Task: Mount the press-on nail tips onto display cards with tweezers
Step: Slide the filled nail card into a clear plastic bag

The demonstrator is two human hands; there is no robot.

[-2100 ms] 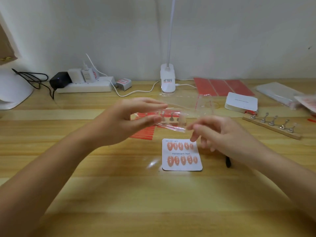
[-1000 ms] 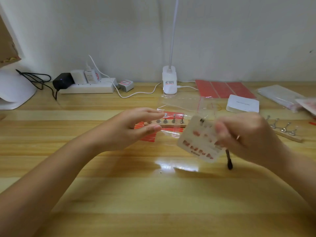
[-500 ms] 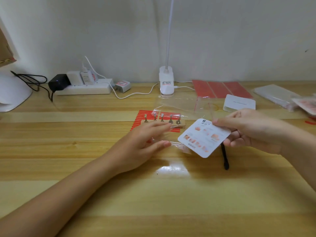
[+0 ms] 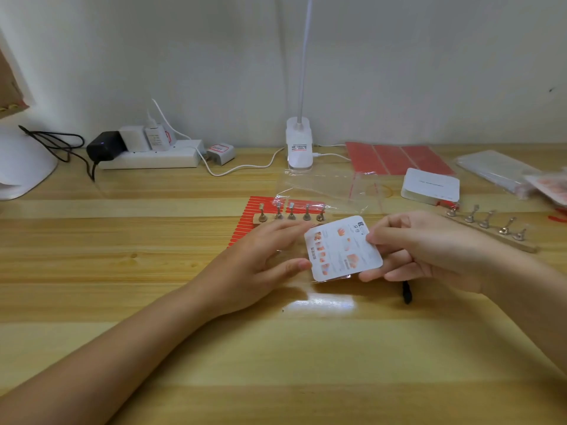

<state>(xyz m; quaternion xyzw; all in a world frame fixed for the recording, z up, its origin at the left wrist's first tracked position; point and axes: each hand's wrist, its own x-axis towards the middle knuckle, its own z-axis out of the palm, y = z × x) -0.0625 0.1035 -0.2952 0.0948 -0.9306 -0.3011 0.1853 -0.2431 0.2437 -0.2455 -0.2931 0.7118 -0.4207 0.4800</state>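
Observation:
My right hand [image 4: 429, 250] pinches the right edge of a white display card [image 4: 343, 250], which is turned so its printed back faces me. My left hand [image 4: 260, 259] holds a thin clear bag [image 4: 333, 278] by its left side between thumb and fingers. The card's left part lies against or inside that film; I cannot tell how far in. The bag is nearly invisible apart from a glint under the card. Black tweezers [image 4: 406, 294] lie on the wooden table [image 4: 153, 271] under my right hand, mostly hidden.
A wooden nail-stand strip [image 4: 290, 215] sits on a red striped sheet [image 4: 245, 222] behind my left hand. A second stand strip [image 4: 491, 230], a white card stack [image 4: 431, 187], a zip bag [image 4: 331, 188], red sheets [image 4: 395, 157], a lamp base [image 4: 299, 148] and a power strip [image 4: 150, 159] lie farther back.
My right hand picked the card up off the table, turned it over and brought it left to the bag. My left hand came down toward the table with the bag.

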